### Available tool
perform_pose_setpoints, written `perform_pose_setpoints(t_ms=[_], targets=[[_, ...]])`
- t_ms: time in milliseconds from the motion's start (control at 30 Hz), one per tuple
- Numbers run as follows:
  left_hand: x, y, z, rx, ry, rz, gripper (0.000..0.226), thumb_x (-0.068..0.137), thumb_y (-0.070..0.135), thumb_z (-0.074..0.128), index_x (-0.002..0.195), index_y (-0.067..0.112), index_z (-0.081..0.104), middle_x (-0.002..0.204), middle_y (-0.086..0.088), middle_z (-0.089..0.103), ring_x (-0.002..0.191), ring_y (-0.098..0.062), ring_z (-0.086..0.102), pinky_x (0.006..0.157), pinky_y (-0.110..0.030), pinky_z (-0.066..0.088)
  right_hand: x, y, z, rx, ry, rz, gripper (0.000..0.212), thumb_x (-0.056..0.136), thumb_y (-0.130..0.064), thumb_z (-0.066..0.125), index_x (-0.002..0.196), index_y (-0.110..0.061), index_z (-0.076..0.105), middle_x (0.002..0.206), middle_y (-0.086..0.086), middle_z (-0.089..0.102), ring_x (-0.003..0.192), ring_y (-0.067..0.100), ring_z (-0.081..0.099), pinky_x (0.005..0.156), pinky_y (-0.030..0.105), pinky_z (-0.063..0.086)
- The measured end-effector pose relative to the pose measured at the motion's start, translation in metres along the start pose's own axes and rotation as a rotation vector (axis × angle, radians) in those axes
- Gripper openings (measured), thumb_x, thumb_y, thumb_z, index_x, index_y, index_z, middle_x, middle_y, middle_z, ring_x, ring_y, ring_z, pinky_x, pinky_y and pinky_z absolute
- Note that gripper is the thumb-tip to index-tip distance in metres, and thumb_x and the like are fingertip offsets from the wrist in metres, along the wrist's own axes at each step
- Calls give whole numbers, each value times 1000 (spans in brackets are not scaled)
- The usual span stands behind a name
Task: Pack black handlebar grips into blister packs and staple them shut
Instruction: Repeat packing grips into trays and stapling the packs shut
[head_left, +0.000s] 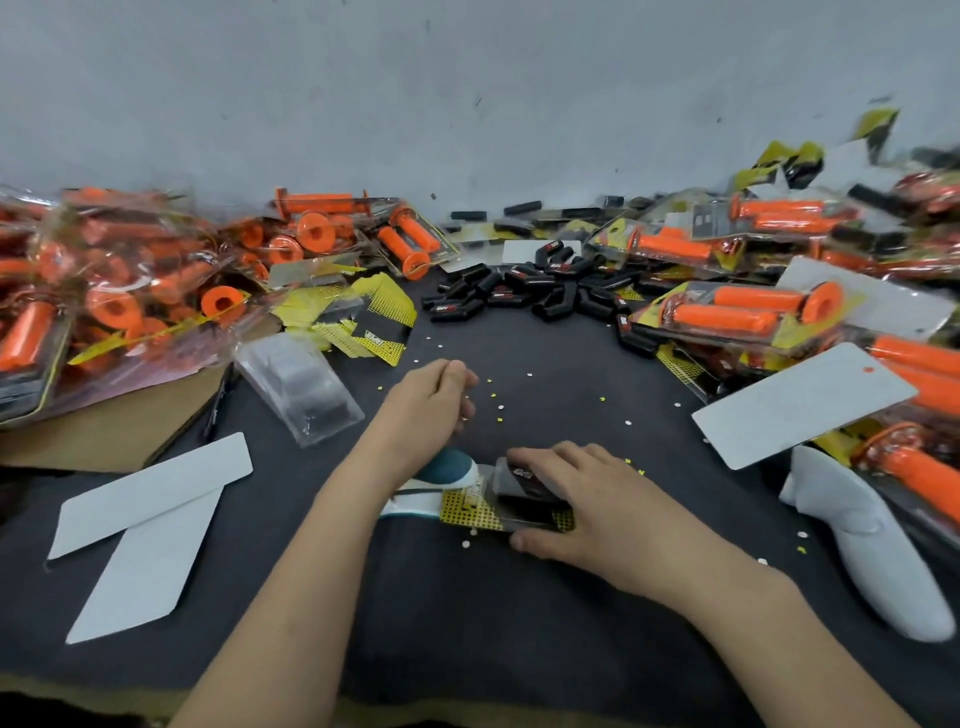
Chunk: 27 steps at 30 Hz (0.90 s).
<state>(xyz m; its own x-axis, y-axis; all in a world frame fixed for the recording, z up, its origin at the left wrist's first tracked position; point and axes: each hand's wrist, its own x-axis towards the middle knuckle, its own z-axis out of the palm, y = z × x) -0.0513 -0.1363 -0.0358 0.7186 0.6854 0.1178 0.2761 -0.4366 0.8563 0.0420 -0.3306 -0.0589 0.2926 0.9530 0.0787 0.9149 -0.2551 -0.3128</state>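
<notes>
A blister pack with a yellow card backing lies on the dark table in front of me, with a black handlebar grip inside it. My right hand grips the pack, fingers over the top and thumb on the near edge. The pack's left end sits in a teal and white stapler. My left hand hovers just above the stapler with its fingers curled, holding nothing. Behind them lies a pile of loose black grips.
Empty clear blister shells and yellow cards lie at the left. Packed orange grips are heaped at the left and right. White cards and a white curved object flank me. Small paper dots litter the table.
</notes>
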Motion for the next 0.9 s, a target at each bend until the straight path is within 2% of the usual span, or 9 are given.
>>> perform_pose_setpoints(t_ms=[133,233,333,433,500,567,700,800,900], targets=[[-2,11,-2,-37,17,48,32,106,34,35,95,26,64,76,5,68,68,-12,62,67,-31,46,-14,19,-15,23,-14,68,70,84,-71,54,146,-50,27,127,-27,41,121,0,37,96,23,37],[-8,27,-7,-59,-24,148,28,106,30,38,102,26,65,86,6,70,80,-5,64,72,-21,46,-23,31,-33,336,49,142,60,78,-75,56,134,-56,46,115,-34,52,112,-10,48,93,15,39],[-20,42,-6,-37,-227,261,29,104,36,42,115,27,67,104,13,71,101,0,63,86,-18,48,-24,37,-48,597,152,135,39,78,-76,56,115,-66,58,113,-39,60,106,-17,54,80,5,40],[-29,54,-5,-31,-289,367,30,102,37,45,112,24,70,97,16,70,89,1,60,76,-14,46,-19,40,-55,729,194,160,34,79,-76,56,111,-65,63,114,-41,62,105,-22,53,83,15,40],[-30,59,-6,-112,-264,380,28,99,37,49,109,22,71,96,8,72,85,-7,61,73,-21,48,-15,43,-54,797,231,189,39,75,-78,55,106,-59,68,112,-35,66,104,-18,56,88,22,38],[-29,59,-5,-115,-259,380,21,96,35,56,107,23,70,96,7,71,82,-4,62,68,-17,49,-12,46,-53,870,241,198,43,74,-79,56,104,-53,71,111,-29,69,102,-14,60,89,26,39],[-20,52,1,-75,-46,319,7,96,24,62,93,27,67,76,12,67,60,0,55,60,-16,46,-6,45,-54,1240,265,217,52,73,-71,66,110,-36,75,118,-8,72,107,8,69,83,29,57],[-15,48,0,-118,74,233,9,98,30,58,94,26,64,56,13,60,47,-4,52,49,-15,44,-3,45,-52,1499,384,140,36,86,-47,73,113,-22,73,123,7,71,111,27,69,85,42,59],[-15,48,2,-165,46,195,12,99,31,56,99,24,66,57,8,60,49,-7,52,53,-20,47,1,44,-47,1418,547,165,21,96,-28,64,114,-19,71,115,6,74,102,27,73,74,36,61]])
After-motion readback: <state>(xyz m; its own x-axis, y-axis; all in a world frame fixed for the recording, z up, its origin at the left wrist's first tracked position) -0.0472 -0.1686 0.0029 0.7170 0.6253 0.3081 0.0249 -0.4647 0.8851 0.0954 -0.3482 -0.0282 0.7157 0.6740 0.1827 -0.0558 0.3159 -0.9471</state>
